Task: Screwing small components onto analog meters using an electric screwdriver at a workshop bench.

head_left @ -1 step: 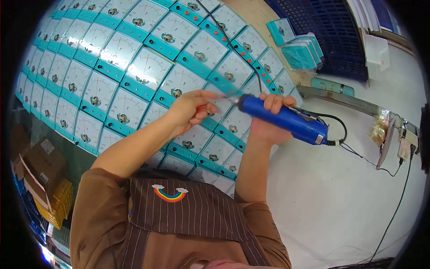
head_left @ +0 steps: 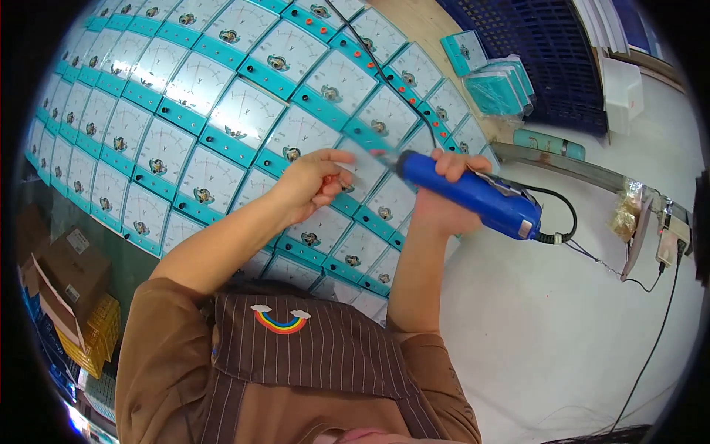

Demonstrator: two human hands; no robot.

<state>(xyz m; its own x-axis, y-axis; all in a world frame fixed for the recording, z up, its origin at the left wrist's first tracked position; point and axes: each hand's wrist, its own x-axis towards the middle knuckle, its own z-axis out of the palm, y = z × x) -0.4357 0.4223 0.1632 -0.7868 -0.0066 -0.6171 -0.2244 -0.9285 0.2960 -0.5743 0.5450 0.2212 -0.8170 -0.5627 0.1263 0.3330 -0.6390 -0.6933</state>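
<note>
My right hand point(head_left: 451, 200) is wrapped round a blue electric screwdriver point(head_left: 473, 194), held aslant above the meters with its tip toward my left hand. The tip is blurred, with a small reddish spot beside it. My left hand point(head_left: 314, 186) hovers just left of the tip, index finger stretched toward it and the other fingers curled in. What those curled fingers hold, if anything, is hidden. Below both hands lie rows of panel meters point(head_left: 244, 111) with white dial faces and teal bases. Some bases carry black posts; several toward the far right carry red ones.
A black cable point(head_left: 377, 70) crosses the meters. At the far right are teal meters in plastic point(head_left: 499, 85), a dark blue crate point(head_left: 543, 59) and a teal bottle point(head_left: 549, 143). A metal bar point(head_left: 562, 161) and power plugs lie right. Cardboard point(head_left: 63, 274) and a yellow basket point(head_left: 96, 340) stand left.
The screwdriver has shifted slightly right, so its tip is a little farther from my left index finger. My left hand stays nearly in place.
</note>
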